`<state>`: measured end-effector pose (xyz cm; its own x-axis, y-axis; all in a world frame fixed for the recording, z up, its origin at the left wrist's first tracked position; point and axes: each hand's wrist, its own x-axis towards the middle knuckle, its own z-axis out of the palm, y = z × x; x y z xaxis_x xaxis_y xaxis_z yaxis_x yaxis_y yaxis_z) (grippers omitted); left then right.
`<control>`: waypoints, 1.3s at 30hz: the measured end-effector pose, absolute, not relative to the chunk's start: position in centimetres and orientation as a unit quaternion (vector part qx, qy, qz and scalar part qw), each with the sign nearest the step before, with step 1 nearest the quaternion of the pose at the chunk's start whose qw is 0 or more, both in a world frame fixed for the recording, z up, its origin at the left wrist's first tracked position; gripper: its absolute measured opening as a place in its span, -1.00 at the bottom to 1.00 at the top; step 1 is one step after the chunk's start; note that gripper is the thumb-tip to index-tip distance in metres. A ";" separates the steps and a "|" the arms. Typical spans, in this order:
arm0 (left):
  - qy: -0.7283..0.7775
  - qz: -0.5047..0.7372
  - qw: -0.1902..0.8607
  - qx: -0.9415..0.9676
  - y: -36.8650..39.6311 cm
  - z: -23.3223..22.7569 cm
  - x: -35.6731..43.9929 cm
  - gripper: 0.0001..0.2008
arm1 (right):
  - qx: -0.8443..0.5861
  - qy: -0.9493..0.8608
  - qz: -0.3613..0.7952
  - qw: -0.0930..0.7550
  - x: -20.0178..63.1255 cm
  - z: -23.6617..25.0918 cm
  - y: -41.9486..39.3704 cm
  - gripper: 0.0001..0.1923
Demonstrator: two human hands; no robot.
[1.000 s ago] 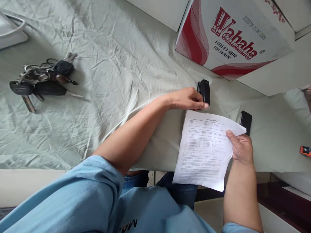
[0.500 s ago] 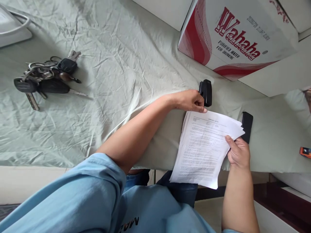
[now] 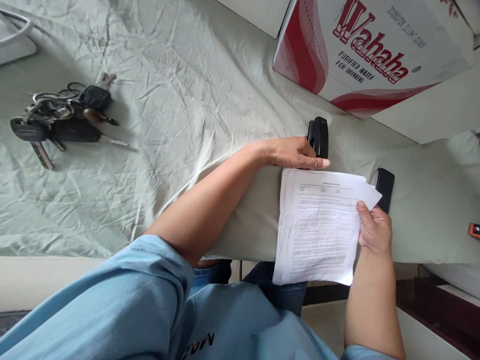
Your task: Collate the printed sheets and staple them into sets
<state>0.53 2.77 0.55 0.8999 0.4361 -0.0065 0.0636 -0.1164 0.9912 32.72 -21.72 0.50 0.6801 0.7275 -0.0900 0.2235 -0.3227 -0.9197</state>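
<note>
- Since half a second ago, the stack of printed sheets (image 3: 318, 227) has been squared up, and the left hand (image 3: 296, 153) has flattened against its top edge.
- Fingers of the right hand (image 3: 374, 229) are closed on the sheets' right edge; the print is too small to read.
- Two black staplers (image 3: 318, 136) (image 3: 384, 189) lie on the wrinkled pale-green cloth (image 3: 180, 100).
- One bunch of keys (image 3: 60, 122) lies far left.
- One carton (image 3: 367, 50) reads "Wahaha, purified water for drinking".
</note>
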 end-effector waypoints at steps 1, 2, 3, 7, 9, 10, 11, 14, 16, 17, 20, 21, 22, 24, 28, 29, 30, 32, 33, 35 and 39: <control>0.171 0.137 0.652 0.726 2.7 0.7 0.5 -0.29 | -0.774 -0.316 0.256 0.485 32.6 0.6 -21.6 -0.31; 0.170 0.128 0.653 0.727 2.7 0.8 0.5 -0.32 | -0.775 -0.328 0.255 0.476 32.5 0.8 -21.5 -0.32; 0.168 0.121 0.645 0.736 2.7 0.7 0.6 -0.38 | -0.775 -0.341 0.251 0.469 32.3 0.9 -21.3 -0.33; 0.156 0.125 0.577 0.792 2.8 0.1 1.1 -0.70 | -0.770 -0.372 0.230 0.465 31.9 1.3 -20.7 -0.41; 0.163 0.147 0.570 0.791 2.8 -0.1 1.3 -0.73 | -0.764 -0.371 0.253 0.463 32.3 1.7 -21.2 -0.43; 0.168 0.157 0.574 0.786 2.8 -0.1 1.4 -0.71 | -0.762 -0.366 0.277 0.457 32.7 1.9 -21.9 -0.43; 0.172 0.165 0.578 0.780 2.7 0.0 1.4 -0.68 | -0.760 -0.356 0.306 0.449 33.4 2.1 -22.8 -0.41; 0.182 0.187 0.587 0.766 2.5 0.4 1.5 -0.60 | -0.767 -0.304 0.358 0.438 35.4 2.5 -26.8 -0.20; 0.192 0.206 0.595 0.753 2.3 0.4 1.6 -0.58 | -0.764 -0.274 0.378 0.446 35.9 2.4 -29.9 -0.09; 0.198 0.218 0.599 0.744 2.3 0.4 1.7 -0.59 | -0.759 -0.271 0.386 0.449 35.8 2.2 -31.3 -0.06; 0.212 0.251 0.617 0.715 2.3 -0.1 1.9 -0.64 | -0.756 -0.258 0.346 0.493 33.6 1.3 -33.6 -0.07; 0.213 0.260 0.623 0.706 2.3 -0.3 2.0 -0.65 | -0.761 -0.250 0.326 0.502 32.6 1.1 -33.5 -0.10; 0.212 0.269 0.628 0.698 2.3 -0.5 2.1 -0.65 | -0.768 -0.245 0.296 0.512 31.7 1.2 -33.2 -0.12; 0.215 0.296 0.636 0.679 2.2 -0.7 2.1 -0.61 | -0.774 -0.250 0.209 0.543 30.2 2.0 -31.6 -0.17; 0.198 0.358 0.666 0.624 2.2 -0.3 1.4 -0.53 | -0.711 -0.391 0.048 0.583 29.7 6.8 -28.2 -0.18; 0.183 0.363 0.677 0.613 2.3 -0.1 1.1 -0.53 | -0.699 -0.421 0.021 0.578 29.9 8.2 -27.8 -0.13; 0.168 0.359 0.688 0.608 2.4 0.0 0.8 -0.53 | -0.702 -0.437 0.025 0.562 30.0 9.2 -27.5 -0.12; 0.141 0.326 0.699 0.621 2.6 0.1 0.4 -0.55 | -0.715 -0.427 0.062 0.550 30.2 10.3 -27.3 -0.13; 0.136 0.301 0.698 0.636 2.7 0.1 0.4 -0.58 | -0.722 -0.414 0.092 0.548 30.2 10.2 -27.3 -0.12; 0.145 0.256 0.683 0.668 2.8 -0.2 0.5 -0.64 | -0.725 -0.387 0.138 0.552 30.2 8.8 -27.5 -0.04; 0.186 0.229 0.655 0.695 2.5 -0.6 1.2 -0.77 | -0.726 -0.363 0.155 0.563 30.3 5.1 -27.6 0.07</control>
<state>1.17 2.48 -0.62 0.8257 0.5593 0.0738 -0.0408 -0.0713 0.9966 30.30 -27.58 5.06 0.6879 0.7020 0.1845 0.3536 -0.1021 -0.9298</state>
